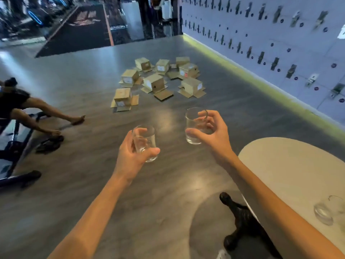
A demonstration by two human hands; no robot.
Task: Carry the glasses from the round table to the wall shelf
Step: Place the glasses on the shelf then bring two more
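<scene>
Head view: the left hand (133, 154) grips a clear, empty cylindrical glass tumbler (144, 143) over the grey floor (168, 184); the right hand (211, 131) holds a second clear tumbler (195, 126) just as upright. At lower right, the round white table (291, 165) bears more blurred clear glasses (325, 212). Beyond, small cardboard boxes (158, 79) lie scattered near the wall.

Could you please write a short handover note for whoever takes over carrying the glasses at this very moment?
Left hand: gripping one clear, empty tumbler glass, upright.
Right hand: gripping a second clear tumbler, upright.
Both are held over the grey floor, off the round white table.
Left: at least one more clear glass stands on the table's near edge. The wall shelf is not in view; nothing delivered yet from this pair. Scattered cardboard boxes lie ahead.
</scene>
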